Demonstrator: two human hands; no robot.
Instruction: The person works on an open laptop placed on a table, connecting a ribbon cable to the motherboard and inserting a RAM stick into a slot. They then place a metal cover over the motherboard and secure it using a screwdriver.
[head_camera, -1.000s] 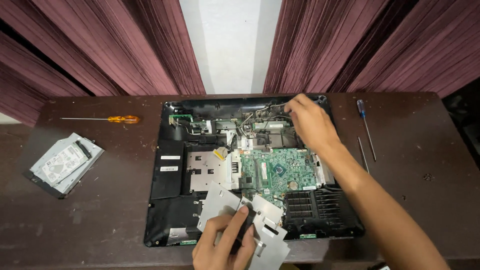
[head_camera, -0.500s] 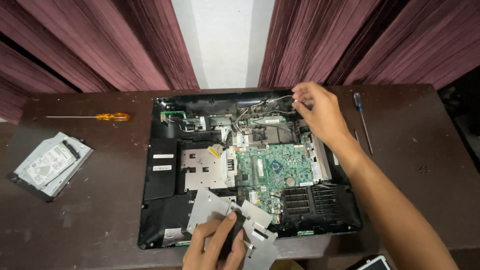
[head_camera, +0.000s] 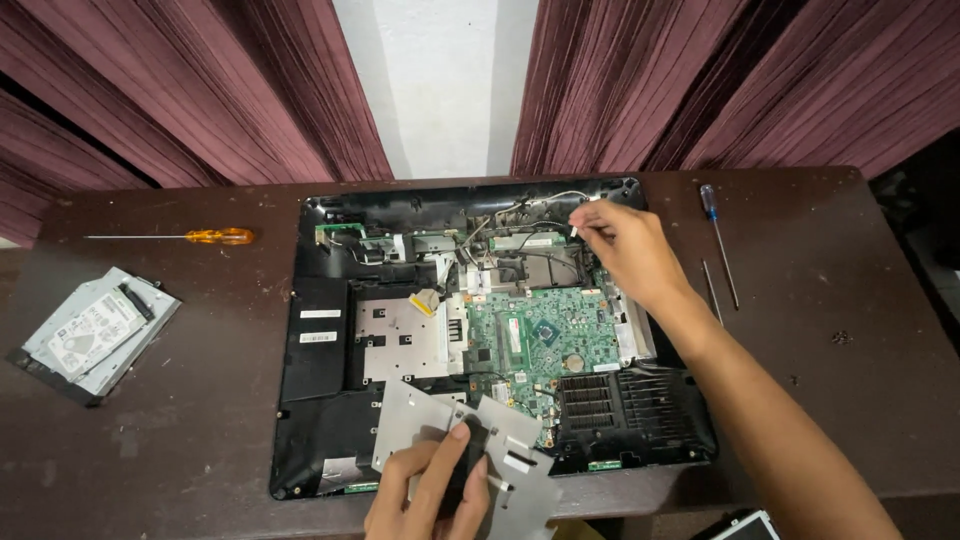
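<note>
While both hands work over the opened computer chassis (head_camera: 320, 390), the scene reads as follows.

Left hand: the left hand (head_camera: 430, 495) sits at the near edge of the desk, its fingers closed around a dark part that lies against a grey metal shield plate (head_camera: 420, 420); thumb and forefinger pinch it, and the dark part is too hidden to tell what it is.

Right hand: the right hand (head_camera: 625, 250) reaches to the far right corner of the chassis, fingertips pressed together on a small white connector end (head_camera: 575, 229) of a thin cable.

Cables: thin grey and black wires (head_camera: 520, 208) run along the far edge of the chassis, just left of the right hand.

Circuit board: a green circuit board (head_camera: 540, 340) lies in the middle of the chassis, between the two hands.

Metal cover: a silver stamped plate (head_camera: 400, 335) lies just left of the green board, with a small yellow tab at its far right corner.

Vent grille: a black slotted section (head_camera: 640, 405) fills the near right corner of the chassis.

Desk: a dark brown desk (head_camera: 170, 430) carries everything.

Hard drive: a drive in a metal caddy (head_camera: 92, 333) rests well apart, at the left.

Orange screwdriver: an orange-handled screwdriver (head_camera: 222, 237) lies at the far left of the chassis.

Blue screwdriver: a blue-handled screwdriver (head_camera: 716, 230) lies right of the chassis, beside a thin metal rod (head_camera: 711, 290).

Curtains: dark red curtains (head_camera: 200, 90) hang behind the desk.
</note>
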